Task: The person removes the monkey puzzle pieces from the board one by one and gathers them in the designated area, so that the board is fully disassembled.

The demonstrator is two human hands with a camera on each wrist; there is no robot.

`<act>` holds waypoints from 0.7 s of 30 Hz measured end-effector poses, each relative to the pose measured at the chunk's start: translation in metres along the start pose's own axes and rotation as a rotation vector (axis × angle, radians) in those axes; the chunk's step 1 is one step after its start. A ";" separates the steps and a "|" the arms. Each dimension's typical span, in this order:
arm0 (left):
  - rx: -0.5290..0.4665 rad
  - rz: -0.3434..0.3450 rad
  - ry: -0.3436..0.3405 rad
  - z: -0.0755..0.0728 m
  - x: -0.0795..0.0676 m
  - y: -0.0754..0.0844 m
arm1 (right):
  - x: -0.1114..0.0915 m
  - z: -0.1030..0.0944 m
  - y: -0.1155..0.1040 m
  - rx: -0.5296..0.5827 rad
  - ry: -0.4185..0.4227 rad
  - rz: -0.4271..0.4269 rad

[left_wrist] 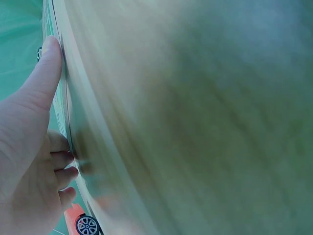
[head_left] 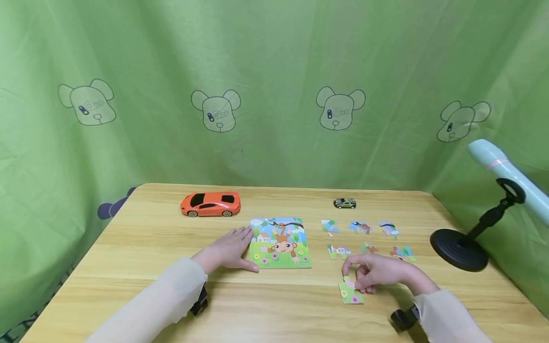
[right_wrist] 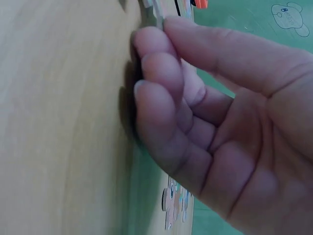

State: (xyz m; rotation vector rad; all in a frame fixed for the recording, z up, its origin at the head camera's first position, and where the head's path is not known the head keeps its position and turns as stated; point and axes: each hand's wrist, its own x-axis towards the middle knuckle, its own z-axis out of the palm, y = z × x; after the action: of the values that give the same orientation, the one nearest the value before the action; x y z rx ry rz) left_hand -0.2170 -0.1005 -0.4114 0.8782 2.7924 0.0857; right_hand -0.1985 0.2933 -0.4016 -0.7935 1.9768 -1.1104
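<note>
A square picture puzzle (head_left: 280, 243) with a monkey hanging from a branch lies flat in the middle of the table. My left hand (head_left: 227, 250) rests at its left edge, fingers straight and thumb spread along the lower left corner. To the right, my right hand (head_left: 379, 274) pinches a green puzzle piece (head_left: 350, 294) with flowers between thumb and curled fingertips, low over the wood. The right wrist view shows the thumb and fingertips (right_wrist: 155, 41) meeting at the edge of that piece. Beyond this hand, several loose puzzle pieces (head_left: 340, 251) lie in two rows.
An orange toy car (head_left: 210, 205) stands at the back left of the wooden table (head_left: 274, 317). A small dark toy car (head_left: 345, 203) is at the back right. On the right side, a black stand (head_left: 459, 250) carries a light blue microphone (head_left: 510, 174). Green curtain (head_left: 274, 57) hangs behind.
</note>
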 end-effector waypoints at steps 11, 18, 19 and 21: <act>0.010 0.004 -0.003 0.001 0.000 0.000 | 0.000 -0.001 0.002 0.025 -0.021 -0.004; -0.010 0.003 0.006 0.001 0.000 -0.001 | 0.004 -0.002 -0.006 -0.040 0.017 -0.028; -0.008 0.003 0.007 0.001 0.000 -0.001 | 0.006 -0.003 -0.008 -0.063 0.030 -0.041; -0.006 0.005 0.010 0.002 0.001 -0.001 | 0.010 -0.004 -0.012 -0.112 0.062 -0.067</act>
State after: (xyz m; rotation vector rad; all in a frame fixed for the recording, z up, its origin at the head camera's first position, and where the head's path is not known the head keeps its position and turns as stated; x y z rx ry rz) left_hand -0.2176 -0.1012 -0.4133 0.8857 2.7972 0.0999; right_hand -0.2058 0.2819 -0.3927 -0.9000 2.0928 -1.0821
